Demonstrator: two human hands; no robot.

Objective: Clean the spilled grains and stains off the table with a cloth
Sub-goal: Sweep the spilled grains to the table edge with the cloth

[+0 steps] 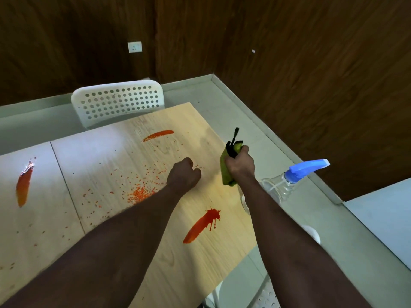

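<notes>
Corner of a room panelled in dark, glossy wood [311,85], with a pale grey-green floor [244,112] and a white wall socket [134,47] on the far wall. In the middle, a light wood-grain table [178,274], smooth and matt, joined by a thin dark seam on its left to a second top of the same finish.

Scattered across the centre, small orange grains [140,194], thickest in a heap just left of the left forearm and thinning outward. Three red-orange stains: a long smear [24,185] at far left, a thin streak [158,134] near the far edge, a splashed blot [201,225] between the two forearms.

Left hand [184,176] over the table beyond the heap, fingers curled tight into a fist, nothing visible inside. Right hand [240,162] by the table's right edge, fingers wrapped round a bunched yellow-green cloth [225,174] with a black strip sticking up from the top; lifted or touching the wood, impossible to tell.

Behind the right forearm, a clear plastic spray bottle [280,185] with a blue trigger head, base hidden. At the far side, a white plastic chair [117,103] with a perforated back, seat hidden by the table. Cut off at the bottom edge, another white perforated seat [264,294].
</notes>
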